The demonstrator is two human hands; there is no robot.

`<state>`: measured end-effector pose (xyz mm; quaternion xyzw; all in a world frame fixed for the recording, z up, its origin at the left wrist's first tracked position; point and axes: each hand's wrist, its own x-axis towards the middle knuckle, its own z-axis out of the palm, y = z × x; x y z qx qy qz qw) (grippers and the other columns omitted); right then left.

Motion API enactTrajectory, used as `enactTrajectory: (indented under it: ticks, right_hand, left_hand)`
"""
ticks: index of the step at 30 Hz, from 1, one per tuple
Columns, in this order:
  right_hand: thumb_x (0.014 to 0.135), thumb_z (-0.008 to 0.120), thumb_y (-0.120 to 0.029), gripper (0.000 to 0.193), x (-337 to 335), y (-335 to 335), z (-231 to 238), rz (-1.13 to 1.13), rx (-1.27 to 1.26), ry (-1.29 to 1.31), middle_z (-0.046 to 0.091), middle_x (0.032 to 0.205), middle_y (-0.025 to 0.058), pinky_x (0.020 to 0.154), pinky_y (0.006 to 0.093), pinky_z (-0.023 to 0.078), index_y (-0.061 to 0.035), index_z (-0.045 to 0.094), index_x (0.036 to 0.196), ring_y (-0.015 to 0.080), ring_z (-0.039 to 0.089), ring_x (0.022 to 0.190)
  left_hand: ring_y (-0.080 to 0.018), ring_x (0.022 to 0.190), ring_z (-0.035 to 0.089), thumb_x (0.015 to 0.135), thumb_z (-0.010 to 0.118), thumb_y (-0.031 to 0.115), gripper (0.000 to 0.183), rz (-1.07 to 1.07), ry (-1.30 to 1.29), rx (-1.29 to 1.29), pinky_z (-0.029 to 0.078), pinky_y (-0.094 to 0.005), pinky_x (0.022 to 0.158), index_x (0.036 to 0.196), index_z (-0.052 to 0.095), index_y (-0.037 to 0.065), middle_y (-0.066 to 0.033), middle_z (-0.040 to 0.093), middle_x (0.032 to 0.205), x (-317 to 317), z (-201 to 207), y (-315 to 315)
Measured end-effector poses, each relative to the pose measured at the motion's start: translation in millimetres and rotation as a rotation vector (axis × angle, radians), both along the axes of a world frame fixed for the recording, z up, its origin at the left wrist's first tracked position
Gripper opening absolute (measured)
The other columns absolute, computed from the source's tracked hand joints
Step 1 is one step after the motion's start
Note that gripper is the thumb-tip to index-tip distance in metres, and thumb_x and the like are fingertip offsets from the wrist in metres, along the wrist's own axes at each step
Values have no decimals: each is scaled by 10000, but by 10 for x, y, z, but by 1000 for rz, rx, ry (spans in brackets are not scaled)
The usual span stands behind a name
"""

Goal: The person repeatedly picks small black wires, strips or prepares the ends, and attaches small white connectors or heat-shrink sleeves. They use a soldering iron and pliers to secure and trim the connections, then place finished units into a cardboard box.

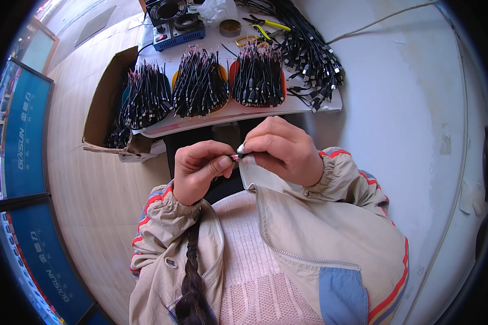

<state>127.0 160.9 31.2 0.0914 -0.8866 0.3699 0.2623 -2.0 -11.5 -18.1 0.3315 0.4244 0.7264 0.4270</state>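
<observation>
In front of my chest, my left hand [203, 167] pinches the end of a thin black cable [235, 157], where short reddish and pale wire ends show. My right hand [287, 149] meets it fingertip to fingertip, closed on the other side of the same piece. A small white bit [241, 148] shows at the right fingertips; I cannot make out what it is. Most of the cable is hidden by the fingers. Past my hands, bundles of short black cables with metal plugs fill an orange tray [222, 106], a red tray [283, 96] and a teal tray [126, 96].
The trays stand on a white table [184, 123]. Behind them are a blue-sided device [180, 40], a round tin [230, 28] and yellow-handled cutters [277, 25]. Loose cables [312, 54] pile up at the right. A cardboard box [104, 103] stands left, and a white wall [396, 108] rises right.
</observation>
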Motion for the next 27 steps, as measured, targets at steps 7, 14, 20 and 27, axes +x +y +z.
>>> enactTrajectory:
  ticks: [7,14,20,27]
  right_hand:
    - [845,686,-81,172,-26,42,-40,120,-714,-570,606,872,39,698,269,464,-8,607,981,146,554,775]
    - [911,642,-85,148,-39,7,-123,164,-1033,-450,606,905,25,717,237,469,26,612,1005,91,564,793]
    - [782,688,36,217,-126,93,-145,189,-209,90,595,915,80,667,301,485,-17,636,986,224,592,785]
    - [726,636,67,222,-77,26,-135,194,-359,119,584,907,81,673,294,457,-11,617,933,209,567,785]
  left_hand:
    - [-89,650,564,888,618,-26,101,116,381,-50,460,-218,598,977,648,-64,-57,619,736,24,8,15]
    - [-83,588,487,911,613,52,125,-93,-333,21,320,-207,494,974,634,-54,-59,594,729,-10,-38,34]
    - [-100,586,461,917,592,48,123,-357,-756,77,296,-239,491,998,620,-41,-71,571,736,28,-35,81]
    - [-101,565,463,913,605,58,123,-369,-697,42,326,-241,502,971,629,-49,-57,562,690,66,72,123]
